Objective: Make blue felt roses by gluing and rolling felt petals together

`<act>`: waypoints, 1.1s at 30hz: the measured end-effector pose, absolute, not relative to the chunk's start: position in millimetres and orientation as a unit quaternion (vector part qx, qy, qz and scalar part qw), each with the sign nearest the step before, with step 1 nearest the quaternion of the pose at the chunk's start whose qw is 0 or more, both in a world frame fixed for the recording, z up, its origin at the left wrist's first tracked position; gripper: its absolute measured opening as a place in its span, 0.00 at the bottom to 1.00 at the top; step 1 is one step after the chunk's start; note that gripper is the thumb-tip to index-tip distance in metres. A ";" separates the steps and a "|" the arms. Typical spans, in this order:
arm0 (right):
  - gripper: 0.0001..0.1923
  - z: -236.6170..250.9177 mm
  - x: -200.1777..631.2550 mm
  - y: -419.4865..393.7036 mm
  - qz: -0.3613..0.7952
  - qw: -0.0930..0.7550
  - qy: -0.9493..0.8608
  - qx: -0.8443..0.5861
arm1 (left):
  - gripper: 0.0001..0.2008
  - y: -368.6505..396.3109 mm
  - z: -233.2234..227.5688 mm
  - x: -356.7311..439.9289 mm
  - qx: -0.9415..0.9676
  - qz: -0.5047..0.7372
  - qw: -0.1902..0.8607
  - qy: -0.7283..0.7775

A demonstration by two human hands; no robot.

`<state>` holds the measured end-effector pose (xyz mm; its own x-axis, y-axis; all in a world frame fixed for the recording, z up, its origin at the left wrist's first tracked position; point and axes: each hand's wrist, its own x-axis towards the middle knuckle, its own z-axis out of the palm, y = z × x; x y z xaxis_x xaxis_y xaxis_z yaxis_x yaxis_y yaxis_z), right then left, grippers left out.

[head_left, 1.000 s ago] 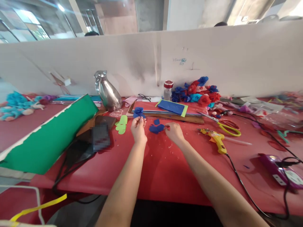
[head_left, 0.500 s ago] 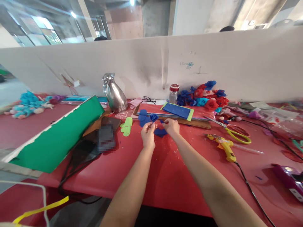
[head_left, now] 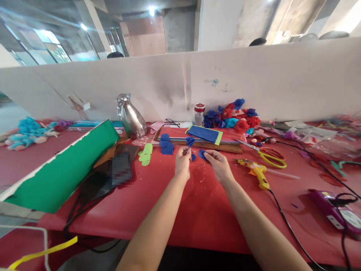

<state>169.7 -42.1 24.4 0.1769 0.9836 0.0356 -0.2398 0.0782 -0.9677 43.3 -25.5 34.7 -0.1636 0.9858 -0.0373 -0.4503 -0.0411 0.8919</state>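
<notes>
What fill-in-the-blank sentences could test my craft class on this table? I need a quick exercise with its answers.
1. The left hand pinches a small rolled flower bud of ____ colour.
2. The right hand holds a blue ____.
3. The yellow glue gun lies on the ____ side of the right hand.
4. The scissors have ____ handles.

Missing words: blue; petal; right; yellow

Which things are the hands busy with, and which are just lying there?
In use:
left hand pinching a small blue flower
right hand holding a blue petal piece

Lying about:
glue gun
yellow scissors
silver jug
green foam sheet
pile of finished flowers
</notes>
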 end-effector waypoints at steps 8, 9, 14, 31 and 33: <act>0.18 17.6 176.9 -38.7 0.463 0.627 -0.414 -0.470 | 0.16 -27.9 25.1 61.6 0.355 0.652 0.532 0.407; 0.18 17.2 176.9 -38.6 0.457 0.626 -0.419 -0.473 | 0.17 -29.2 23.7 62.9 0.358 0.650 0.534 0.405; 0.18 15.2 172.4 -41.1 0.441 0.600 -0.455 -0.488 | 0.18 -32.1 19.4 64.4 0.350 0.645 0.536 0.417; 0.16 7.1 178.0 -35.9 0.468 0.603 -0.384 -0.520 | 0.09 -16.9 12.2 29.5 0.360 0.633 0.424 0.539; 0.15 7.6 178.6 -35.6 0.460 0.604 -0.382 -0.526 | 0.11 -18.2 11.6 29.9 0.381 0.630 0.419 0.532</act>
<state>178.6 -35.6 7.6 0.2844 0.9584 -0.0225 -0.1534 0.0224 -0.9879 29.9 -18.2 11.6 -0.3586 0.9329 0.0336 -0.1229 -0.0828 0.9890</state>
